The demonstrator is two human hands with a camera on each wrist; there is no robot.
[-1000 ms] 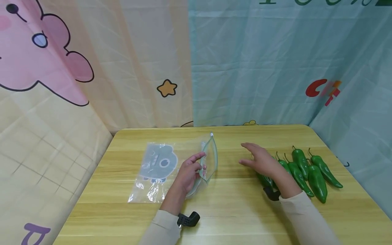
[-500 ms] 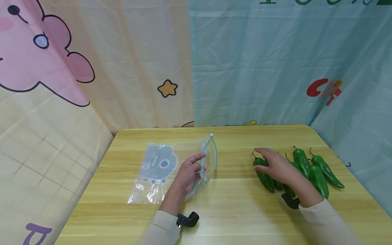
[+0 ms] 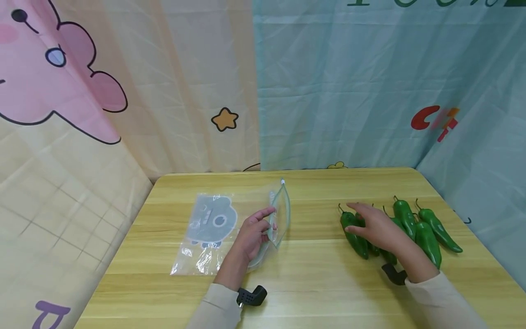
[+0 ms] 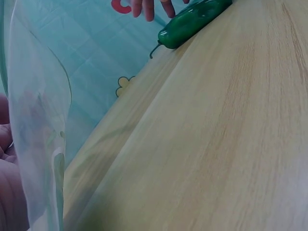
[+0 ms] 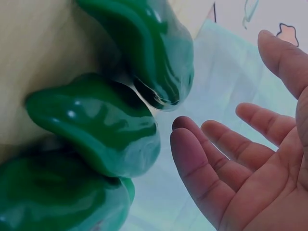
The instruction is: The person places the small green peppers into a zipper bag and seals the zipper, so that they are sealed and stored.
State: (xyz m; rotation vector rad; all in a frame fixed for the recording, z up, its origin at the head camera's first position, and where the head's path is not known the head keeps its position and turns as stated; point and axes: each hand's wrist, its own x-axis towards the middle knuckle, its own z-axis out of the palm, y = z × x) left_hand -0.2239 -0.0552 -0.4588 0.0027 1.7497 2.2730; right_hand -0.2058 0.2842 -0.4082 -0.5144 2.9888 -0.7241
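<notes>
A clear zip bag [image 3: 214, 218] with a grey-blue cartoon print lies on the left half of the table, its green-edged mouth gaping to the right. My left hand [image 3: 250, 234] pinches the bag's near side at that mouth. Several glossy green peppers [image 3: 427, 242] lie grouped on the right. Over the left end of the group hovers my right hand [image 3: 380, 230], fingers spread and nothing held. Its thumb and fingertips overlap the leftmost pepper [image 3: 354, 241] in the head view. In the right wrist view, a gap shows between the fingers [image 5: 192, 159] and the peppers [image 5: 103, 127].
The wooden table [image 3: 304, 283] has its back edge against a printed curtain [image 3: 328, 91]. Bare tabletop lies between the bag and the peppers. A white slider [image 3: 282, 182] sits at the far end of the bag's zip.
My right hand has moved right, from beside the peppers to over the leftmost ones, slowing in the last half second. The left hand and the bag have stayed nearly still.
</notes>
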